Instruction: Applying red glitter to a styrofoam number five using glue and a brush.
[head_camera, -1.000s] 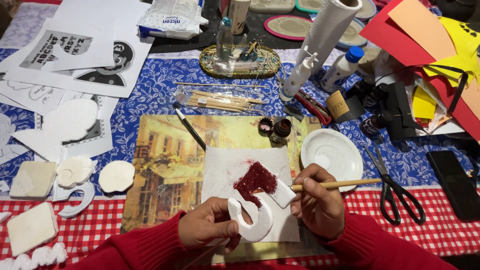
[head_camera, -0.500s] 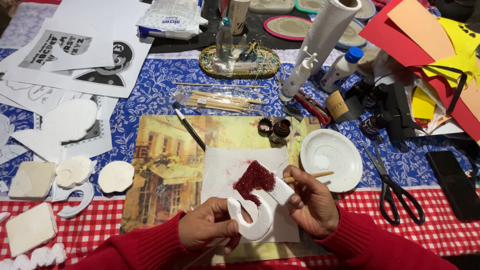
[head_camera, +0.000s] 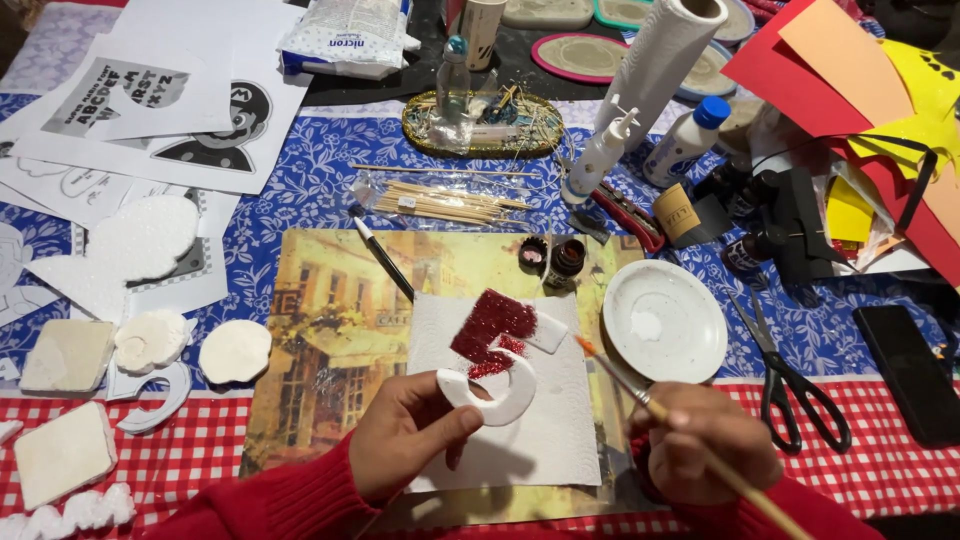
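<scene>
Left hand (head_camera: 415, 440) grips the lower curve of a white foam numeral shaped like a five (head_camera: 495, 360), thumb laid over its near edge; the piece rests on a white paper towel (head_camera: 540, 440) at the near centre of the counter (head_camera: 300, 180). Right hand (head_camera: 705, 445) is closed around a thin wooden paintbrush (head_camera: 640, 395), whose orange tip points left toward the numeral without touching it. Progress, judged from the surfaces: the upper bar and stem of the numeral carry red glitter, while the lower bowl remains bare white, so roughly half appears covered. Containers: a round white plastic dish (head_camera: 665, 320), just right of the towel, holds only a small pale smear of what may be glue; two small open jars (head_camera: 555, 255) stand at the far edge of the towel, one pinkish inside, one dark. A clear bag of wooden sticks (head_camera: 440, 200) lies farther back, beside an oval woven tray (head_camera: 485, 125) filled with small sundries.
</scene>
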